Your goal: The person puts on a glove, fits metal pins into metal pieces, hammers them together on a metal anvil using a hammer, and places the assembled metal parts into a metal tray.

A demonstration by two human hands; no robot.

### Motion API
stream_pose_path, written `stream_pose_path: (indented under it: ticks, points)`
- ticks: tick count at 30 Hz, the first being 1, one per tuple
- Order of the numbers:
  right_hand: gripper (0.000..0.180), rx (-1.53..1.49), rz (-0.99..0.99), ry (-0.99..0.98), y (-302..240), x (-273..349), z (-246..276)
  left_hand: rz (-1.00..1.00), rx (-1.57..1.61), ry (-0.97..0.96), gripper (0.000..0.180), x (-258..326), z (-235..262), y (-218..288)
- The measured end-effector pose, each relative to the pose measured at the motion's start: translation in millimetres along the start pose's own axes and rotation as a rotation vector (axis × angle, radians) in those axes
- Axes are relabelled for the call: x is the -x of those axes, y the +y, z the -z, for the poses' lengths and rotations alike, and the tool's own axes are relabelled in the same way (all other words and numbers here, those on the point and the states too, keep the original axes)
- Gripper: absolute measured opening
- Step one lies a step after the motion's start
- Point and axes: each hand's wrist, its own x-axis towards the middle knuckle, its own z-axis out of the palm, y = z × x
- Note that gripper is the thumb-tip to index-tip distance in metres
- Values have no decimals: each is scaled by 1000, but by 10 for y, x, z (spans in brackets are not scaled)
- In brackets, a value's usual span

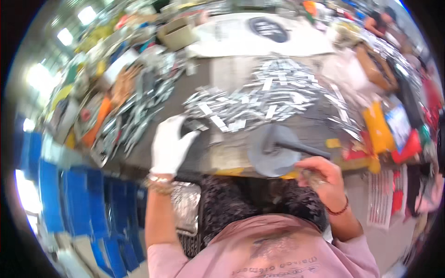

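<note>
My left hand [170, 146], in a white glove, reaches over the dark table at the near left. Its thumb and fingers are apart, beside a small dark-and-silver piece [197, 125]; they do not visibly grip it. My bare right hand [327, 178] is curled at the table's front edge, around something small and greyish that blur hides. Just left of it lies a round grey disc [259, 160] with a dark rod-like handle [303, 148] across it; the rod's end comes close to my fingers. Beyond both hands spreads a heap of thin silvery strips [282, 88].
Longer metal strips [139, 111] are piled at the left, near an open cardboard box [177, 34]. White sheeting [222, 34] covers the far side. Yellow and red packages [378, 127] crowd the right edge. Blue bins [81, 199] stand at the lower left; a foil-like tray [186, 208] sits below the table.
</note>
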Motion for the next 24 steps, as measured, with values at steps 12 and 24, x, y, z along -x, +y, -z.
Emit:
stream_pose_path:
  ticks: [12,24]
  points:
    - [23,1075,334,477,-148,-339,1076,50,180,-97,13,-62,61,215]
    - [11,1516,405,335,3,-848,1232,-191,331,-165,17,142,37,1460]
